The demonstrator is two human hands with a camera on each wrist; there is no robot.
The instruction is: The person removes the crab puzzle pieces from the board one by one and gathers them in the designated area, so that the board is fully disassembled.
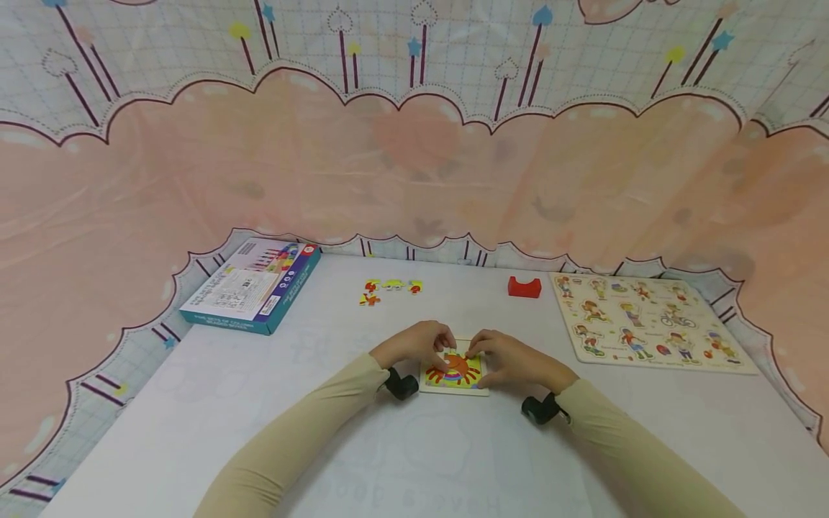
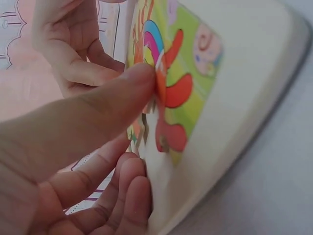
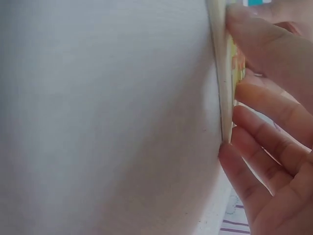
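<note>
A small wooden jigsaw puzzle board (image 1: 455,392) with an orange, many-legged picture lies on the table between both hands. My left hand (image 1: 421,345) is over its left side, thumb on a puzzle piece (image 2: 161,84) with a slightly raised edge. In the left wrist view, a bare wooden gap shows beside that piece, and the other fingers curl by the board's edge. My right hand (image 1: 516,361) holds the board's right side, with the thumb at the near corner and fingers toward the far edge. Several loose puzzle pieces (image 1: 370,300) lie beyond the left hand.
At the back left lies a flat teal-edged box (image 1: 249,277). A red notched block (image 1: 524,288) stands at the back, right of centre. Farther right is a large wooden board with figures of children (image 1: 648,320). A patterned cloth (image 1: 414,173) rises behind the white table (image 1: 414,460).
</note>
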